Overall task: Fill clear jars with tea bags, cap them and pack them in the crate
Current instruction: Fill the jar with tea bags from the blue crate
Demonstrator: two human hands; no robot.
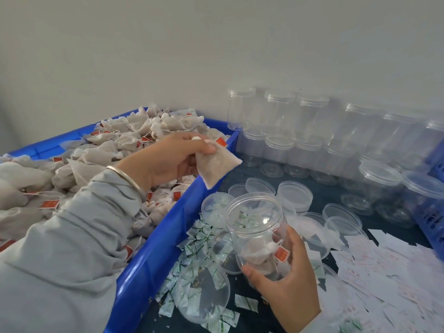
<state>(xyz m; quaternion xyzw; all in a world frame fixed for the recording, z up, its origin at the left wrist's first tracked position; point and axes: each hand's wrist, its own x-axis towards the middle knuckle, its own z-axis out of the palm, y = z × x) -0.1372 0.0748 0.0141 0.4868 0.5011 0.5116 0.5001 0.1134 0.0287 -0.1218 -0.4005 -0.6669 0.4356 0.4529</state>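
Clear plastic jar (pixel 258 233): the right hand (pixel 287 280) holds it tilted, mouth turned up toward the blue bin (pixel 153 246), probably so bags can drop straight in; a few tea bags already lie at its bottom.
Right fingers: curled round the jar's lower half, thumb in front.
Left hand (pixel 179 156): raised over the bin's rim, fingers pinched together on one tea bag (pixel 219 165), which hangs between bin and jar.
Bin: heaped with loose tea bags, kept just beside the jar for a short reach.
Lids (pixel 294 192): lying loose on the dark surface (pixel 374 219), ready for capping.
Empty jars (pixel 312 131): stacked along the wall.
Hard to tell: the crate at the right edge (pixel 433 212) is cut off; print on the small packets (pixel 199 239) and paper slips (pixel 389 265) is unreadable.
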